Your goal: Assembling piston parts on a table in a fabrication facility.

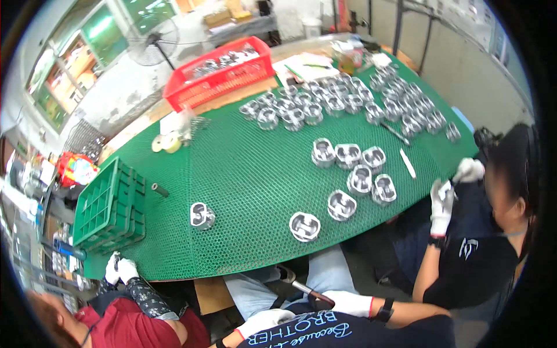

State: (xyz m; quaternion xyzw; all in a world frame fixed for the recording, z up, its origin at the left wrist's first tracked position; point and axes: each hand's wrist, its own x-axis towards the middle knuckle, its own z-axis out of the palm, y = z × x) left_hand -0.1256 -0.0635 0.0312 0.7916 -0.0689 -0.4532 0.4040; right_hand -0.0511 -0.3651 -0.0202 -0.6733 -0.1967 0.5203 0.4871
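Both my hands wear white gloves and rest low, over my lap. My right hand [347, 303] is closed at the brown handle of a slim tool with a metal end [312, 293]; its exact kind is unclear. My left hand [268, 321] lies beside it, its fingers partly hidden behind my dark shirt. On the green mat, close to the table edge, a metal piston [304, 227] stands nearest to me. More pistons [360, 180] form a loose group just beyond, and a single piston [202, 216] stands apart to the left.
Many pistons [335, 104] crowd the far side. A red crate [220, 75] of metal parts stands at the back, stacked green crates [113, 209] at the left. A white marker-like stick [408, 163] lies right. Gloved co-workers sit on both sides, one [442, 203] holding a small part.
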